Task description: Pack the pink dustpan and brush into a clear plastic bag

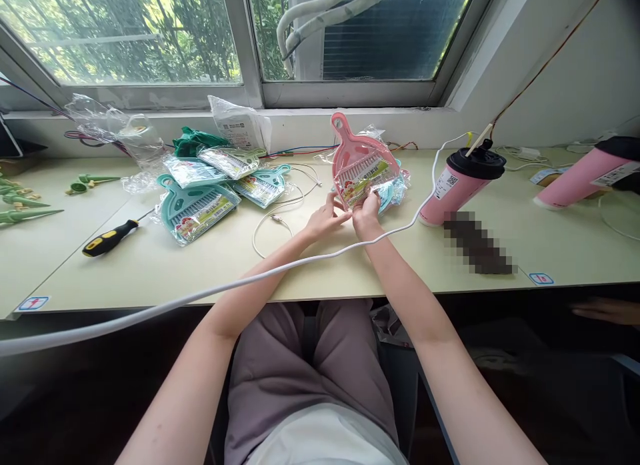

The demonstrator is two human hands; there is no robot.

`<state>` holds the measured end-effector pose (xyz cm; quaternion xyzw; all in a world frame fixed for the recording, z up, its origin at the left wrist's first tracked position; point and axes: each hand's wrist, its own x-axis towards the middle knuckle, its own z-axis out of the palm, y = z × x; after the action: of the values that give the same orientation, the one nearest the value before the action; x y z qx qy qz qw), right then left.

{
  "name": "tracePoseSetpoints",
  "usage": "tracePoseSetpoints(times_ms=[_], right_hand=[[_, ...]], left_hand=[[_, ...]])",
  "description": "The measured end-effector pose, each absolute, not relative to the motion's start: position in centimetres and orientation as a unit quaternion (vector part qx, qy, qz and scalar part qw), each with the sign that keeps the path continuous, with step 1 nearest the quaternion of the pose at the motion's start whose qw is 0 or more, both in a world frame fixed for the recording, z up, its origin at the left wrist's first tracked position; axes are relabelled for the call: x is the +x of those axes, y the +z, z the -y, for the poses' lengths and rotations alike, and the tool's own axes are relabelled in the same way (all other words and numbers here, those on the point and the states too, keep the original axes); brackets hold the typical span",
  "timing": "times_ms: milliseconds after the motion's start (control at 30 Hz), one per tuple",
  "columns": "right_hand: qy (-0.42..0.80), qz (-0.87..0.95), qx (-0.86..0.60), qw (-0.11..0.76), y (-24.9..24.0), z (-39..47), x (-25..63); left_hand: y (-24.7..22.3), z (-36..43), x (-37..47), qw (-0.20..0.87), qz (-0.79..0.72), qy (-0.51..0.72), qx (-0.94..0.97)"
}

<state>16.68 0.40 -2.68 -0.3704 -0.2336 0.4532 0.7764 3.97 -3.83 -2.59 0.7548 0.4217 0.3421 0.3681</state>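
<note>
A pink mini dustpan with a small brush [361,159], wrapped in clear plastic with a printed label, is tilted up over the table near the window sill. My right hand [367,218] grips its lower edge, thumb on the front and fingers partly hidden. At its lower left corner is my left hand [323,219], fingers around the wrapped edge. Behind the pink one lies a wrapped light-blue piece [395,190], mostly covered. To the left, several wrapped teal dustpan sets [200,208] lie in a pile.
A yellow-and-black screwdriver [111,238] and green pointed parts [90,180] lie on the left. Pink lidded cups [457,185] stand on the right, beside a blurred dark patch [477,243]. A white cable [240,279] crosses above my forearms. Another person's hand [607,310] shows at far right.
</note>
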Motion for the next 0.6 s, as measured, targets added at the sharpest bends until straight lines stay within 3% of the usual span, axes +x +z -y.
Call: tracePoseSetpoints(times_ms=[167,400,600], right_hand=[[0.494,0.3,-0.396,0.714,-2.3,0.6,15.8],[0.506,0.252,-0.33,0.756,-2.1,2.1,13.8],[0.55,0.21,-0.304,0.749,-2.0,2.4,13.4]], left_hand=[[-3.9,4.1,5.5,0.387,-0.434,0.425,0.694],[-5.7,3.3,6.4,0.358,-0.45,0.56,0.596],[-4.4,4.1,6.0,0.34,-0.465,0.585,0.571]])
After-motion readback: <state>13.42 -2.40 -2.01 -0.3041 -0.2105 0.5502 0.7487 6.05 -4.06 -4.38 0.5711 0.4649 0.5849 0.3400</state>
